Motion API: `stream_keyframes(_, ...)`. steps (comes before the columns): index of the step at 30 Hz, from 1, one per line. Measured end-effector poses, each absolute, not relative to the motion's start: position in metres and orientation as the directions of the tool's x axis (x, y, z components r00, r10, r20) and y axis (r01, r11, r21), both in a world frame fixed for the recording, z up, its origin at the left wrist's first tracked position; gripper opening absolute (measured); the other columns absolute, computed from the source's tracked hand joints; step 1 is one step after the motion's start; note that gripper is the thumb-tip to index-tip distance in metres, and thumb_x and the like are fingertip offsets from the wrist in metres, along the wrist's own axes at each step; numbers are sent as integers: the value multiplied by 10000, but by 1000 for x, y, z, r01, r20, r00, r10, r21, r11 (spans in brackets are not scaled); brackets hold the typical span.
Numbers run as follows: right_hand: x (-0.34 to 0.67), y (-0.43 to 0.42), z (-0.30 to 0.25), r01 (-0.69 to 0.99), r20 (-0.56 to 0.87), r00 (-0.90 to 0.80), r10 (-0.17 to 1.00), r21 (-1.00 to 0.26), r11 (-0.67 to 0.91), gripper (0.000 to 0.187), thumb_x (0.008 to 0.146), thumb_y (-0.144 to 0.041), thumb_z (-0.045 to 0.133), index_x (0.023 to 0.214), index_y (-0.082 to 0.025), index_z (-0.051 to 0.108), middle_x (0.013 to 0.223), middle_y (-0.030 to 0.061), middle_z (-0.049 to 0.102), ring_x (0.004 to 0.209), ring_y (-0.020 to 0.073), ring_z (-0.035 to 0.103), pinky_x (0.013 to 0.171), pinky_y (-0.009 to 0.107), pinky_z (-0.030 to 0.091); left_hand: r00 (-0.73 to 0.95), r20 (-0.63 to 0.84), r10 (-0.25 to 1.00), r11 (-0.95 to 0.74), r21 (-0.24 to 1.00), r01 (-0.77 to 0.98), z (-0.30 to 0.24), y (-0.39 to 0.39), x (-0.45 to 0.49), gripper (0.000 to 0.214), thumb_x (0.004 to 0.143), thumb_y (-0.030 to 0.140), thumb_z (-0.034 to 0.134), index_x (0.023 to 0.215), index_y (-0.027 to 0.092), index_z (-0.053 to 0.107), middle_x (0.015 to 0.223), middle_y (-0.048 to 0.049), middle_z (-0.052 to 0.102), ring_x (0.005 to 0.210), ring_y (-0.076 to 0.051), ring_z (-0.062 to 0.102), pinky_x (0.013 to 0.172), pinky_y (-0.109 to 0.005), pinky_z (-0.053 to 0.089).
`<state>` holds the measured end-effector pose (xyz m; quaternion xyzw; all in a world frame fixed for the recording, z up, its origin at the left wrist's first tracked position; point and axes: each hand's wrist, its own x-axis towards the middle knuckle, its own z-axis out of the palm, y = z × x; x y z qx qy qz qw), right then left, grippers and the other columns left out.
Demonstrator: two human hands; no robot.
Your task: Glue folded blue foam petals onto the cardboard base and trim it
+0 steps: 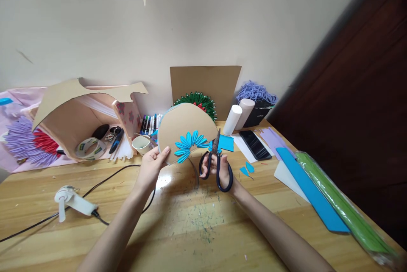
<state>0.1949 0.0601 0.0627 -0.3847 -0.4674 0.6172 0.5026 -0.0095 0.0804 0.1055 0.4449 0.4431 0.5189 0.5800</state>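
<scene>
My left hand [154, 165] grips a rounded cardboard disc [187, 119] at its lower left edge, thumb on the front face. A half ring of blue folded paper petals [190, 142] is on the disc's lower part. In my right hand [222, 168] is a pair of black-handled scissors [217, 145], blades pointing up beside the disc's right edge. Small blue paper lies right by the blades; I cannot tell whether they touch it. Blue paper scraps [247, 169] rest on the table to the right of my right hand.
A white glue gun [76, 202] with a black cord lies at left. Behind it stands a pink box [124, 115] holding tape and a cutter. A white cup [142, 145], a phone [254, 145], blue paper [313, 189] and a green packet [337, 200] are around the table [178, 238].
</scene>
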Motion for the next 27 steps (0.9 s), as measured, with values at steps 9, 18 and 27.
stream_keyframes(9, 194, 59, 61, -285, 19, -155, 988, -958, -26, 753, 587, -879, 261, 752, -176, 475, 671, 54, 600, 601, 191, 636, 545, 307, 536, 73, -49, 996, 65, 970, -232, 105, 81, -10, 336, 716, 392, 667, 916, 121, 660, 834, -68, 707, 723, -173, 633, 704, -284, 494)
stream_keyframes(18, 197, 63, 54, -256, 37, -177, 983, -967, -9, 707, 617, -858, 277, 757, -184, 440, 599, 10, 543, 537, 161, 599, 508, 296, 529, 83, -37, 996, 53, 977, -207, 105, 81, -11, 347, 717, 399, 664, 927, 124, 661, 855, -71, 708, 767, -193, 641, 740, -302, 493)
stream_keyframes(27, 196, 62, 48, -130, -7, -103, 995, -991, -21, 663, 613, -849, 315, 707, -198, 396, 465, -68, 397, 360, 89, 451, 378, 225, 450, 80, -34, 996, 48, 983, -179, 109, 82, -15, 332, 697, 407, 679, 862, 119, 656, 771, -58, 697, 676, -162, 623, 662, -265, 490)
